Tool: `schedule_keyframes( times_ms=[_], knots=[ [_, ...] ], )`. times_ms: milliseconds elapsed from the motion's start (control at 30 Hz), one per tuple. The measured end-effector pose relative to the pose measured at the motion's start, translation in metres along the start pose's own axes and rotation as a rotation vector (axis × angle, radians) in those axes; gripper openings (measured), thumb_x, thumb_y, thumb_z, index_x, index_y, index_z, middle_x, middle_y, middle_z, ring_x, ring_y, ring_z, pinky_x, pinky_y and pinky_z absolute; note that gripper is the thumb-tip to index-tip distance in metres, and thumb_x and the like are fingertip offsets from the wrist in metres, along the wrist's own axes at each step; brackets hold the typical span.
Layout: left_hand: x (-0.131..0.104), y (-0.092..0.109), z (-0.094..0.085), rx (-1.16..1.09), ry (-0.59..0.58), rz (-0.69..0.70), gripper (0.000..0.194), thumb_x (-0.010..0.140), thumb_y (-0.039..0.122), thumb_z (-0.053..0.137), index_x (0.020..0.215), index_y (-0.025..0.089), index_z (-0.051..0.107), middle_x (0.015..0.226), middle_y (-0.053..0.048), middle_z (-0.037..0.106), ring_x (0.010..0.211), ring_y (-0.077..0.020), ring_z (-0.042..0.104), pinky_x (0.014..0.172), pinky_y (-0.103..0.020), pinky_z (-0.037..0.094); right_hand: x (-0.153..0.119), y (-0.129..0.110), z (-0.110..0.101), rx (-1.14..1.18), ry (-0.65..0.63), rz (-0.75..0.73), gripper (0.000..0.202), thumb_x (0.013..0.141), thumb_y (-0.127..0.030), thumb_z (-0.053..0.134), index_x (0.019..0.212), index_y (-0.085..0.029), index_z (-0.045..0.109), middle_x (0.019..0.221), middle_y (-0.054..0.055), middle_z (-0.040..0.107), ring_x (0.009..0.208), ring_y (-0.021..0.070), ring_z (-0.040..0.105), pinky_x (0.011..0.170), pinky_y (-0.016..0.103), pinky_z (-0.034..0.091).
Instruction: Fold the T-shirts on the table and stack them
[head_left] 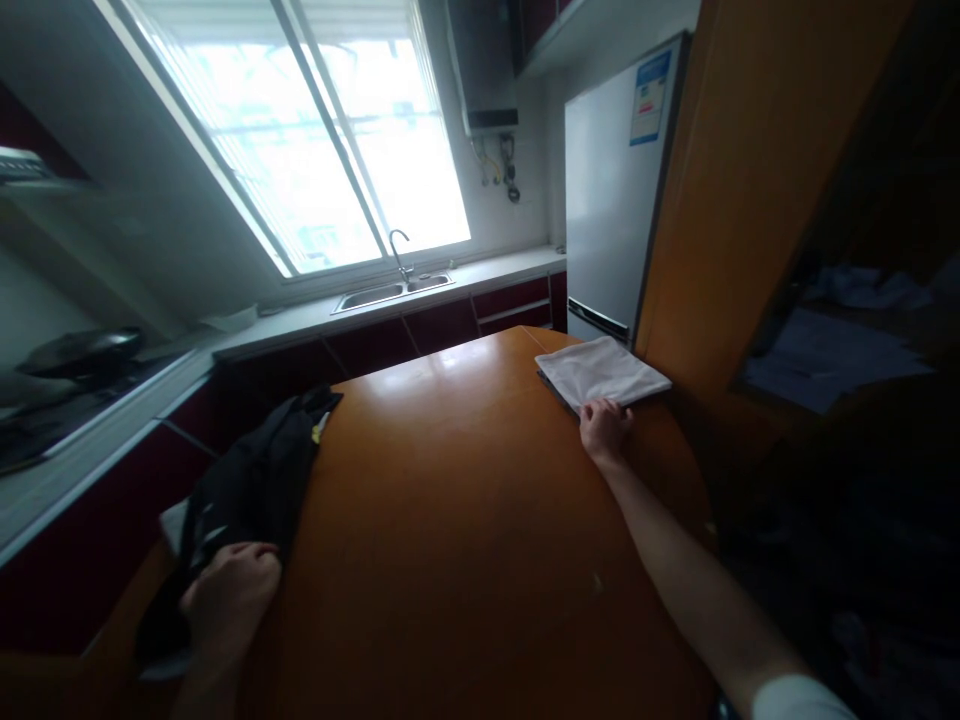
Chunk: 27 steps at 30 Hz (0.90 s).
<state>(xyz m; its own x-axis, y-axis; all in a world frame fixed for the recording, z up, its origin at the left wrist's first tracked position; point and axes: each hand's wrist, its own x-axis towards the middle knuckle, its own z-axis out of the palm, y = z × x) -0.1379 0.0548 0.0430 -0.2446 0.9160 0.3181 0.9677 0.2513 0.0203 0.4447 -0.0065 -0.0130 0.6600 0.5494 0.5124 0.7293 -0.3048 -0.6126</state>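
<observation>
At the lower left, my left hand (234,585) is closed in a fist at the near part of a dark garment (255,475). The garment lies bunched along the table's left edge, with small white marks and a yellow-and-white bit at its far end; what the fingers grip is partly hidden. My right hand (604,428) reaches out to the table's far right. Its fingers curl over the near edge of a flat, folded white cloth (604,370), and a darker layer shows under the cloth's left side.
The brown wooden table (442,480) has a rounded right edge. Behind it run a counter with a sink (375,296) and a window. A fridge (619,190) stands at the back right beside a wooden panel. A pan (82,350) sits on the stove at left.
</observation>
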Motion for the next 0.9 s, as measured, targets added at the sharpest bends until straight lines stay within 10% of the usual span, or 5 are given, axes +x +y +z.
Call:
schedule_keyframes(
  times_ms=[200,433,667,900],
  knots=[
    [-0.01,0.033,0.008,-0.323,0.307,0.333,0.031,0.082,0.032,0.042,0.094,0.021,0.069,0.118,-0.01,0.068,0.108,-0.031,0.064,0.102,-0.048,0.047,-0.006,-0.041,-0.039,0.209,-0.101,-0.152,0.018,0.093,-0.024,0.05,0.083,-0.019,0.064,0.09,0.011,0.069,0.093,0.0255,0.059,0.098,0.043,0.036],
    [-0.027,0.073,0.009,-0.653,0.26,0.516,0.029,0.089,0.032,0.045,0.101,0.019,0.068,0.107,-0.01,0.069,0.105,-0.0278,0.065,0.1,-0.044,0.05,-0.091,-0.117,-0.076,0.863,-1.135,-0.564,0.025,0.093,-0.043,0.061,0.095,-0.023,0.075,0.097,0.004,0.075,0.089,0.0194,0.067,0.081,0.029,0.05],
    [-0.07,0.153,0.0,-0.771,0.008,0.779,0.023,0.098,0.031,0.053,0.098,0.024,0.075,0.107,-0.006,0.069,0.104,-0.0202,0.064,0.093,-0.033,0.053,-0.064,-0.078,-0.026,0.831,-0.703,-0.179,0.03,0.089,-0.044,0.057,0.09,-0.02,0.074,0.089,0.008,0.076,0.084,0.0234,0.07,0.075,0.034,0.054],
    [-0.053,0.24,0.007,-0.561,-0.267,0.92,0.017,0.092,0.023,0.062,0.103,0.022,0.075,0.106,-0.006,0.068,0.097,-0.0201,0.064,0.089,-0.03,0.051,-0.033,-0.04,-0.005,0.793,-0.393,0.125,0.037,0.08,-0.046,0.055,0.089,-0.014,0.07,0.079,0.01,0.072,0.065,0.0215,0.066,0.061,0.032,0.052]
  ],
)
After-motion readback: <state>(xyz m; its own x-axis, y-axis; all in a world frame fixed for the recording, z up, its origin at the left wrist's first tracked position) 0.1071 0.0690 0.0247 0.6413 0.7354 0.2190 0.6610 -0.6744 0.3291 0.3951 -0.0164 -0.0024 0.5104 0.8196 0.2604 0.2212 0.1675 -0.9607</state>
